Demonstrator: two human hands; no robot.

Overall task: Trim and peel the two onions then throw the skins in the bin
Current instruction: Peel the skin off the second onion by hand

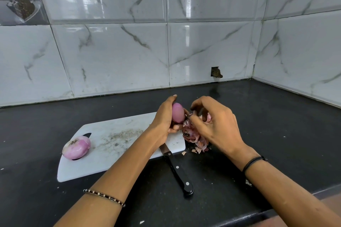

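My left hand [164, 118] grips a smooth purple onion [178, 113] above the right end of the white cutting board [118, 145]. My right hand [215, 125] is beside it, its fingertips pinching a strip of skin at the onion's right side. A heap of pinkish onion skins [193, 138] lies on the black counter just off the board's right edge, below both hands. The second onion [76, 147], pale pink with its root end showing, rests on the board's left end. A black-handled knife [177, 169] lies with its blade on the board's near right corner, partly under my left forearm.
The black counter [258, 134] meets marble-tiled walls at the back and right, forming a corner. A small hole [216, 72] sits low in the back wall. Crumbs dot the board's middle. The counter's front edge runs along the lower right. No bin is in view.
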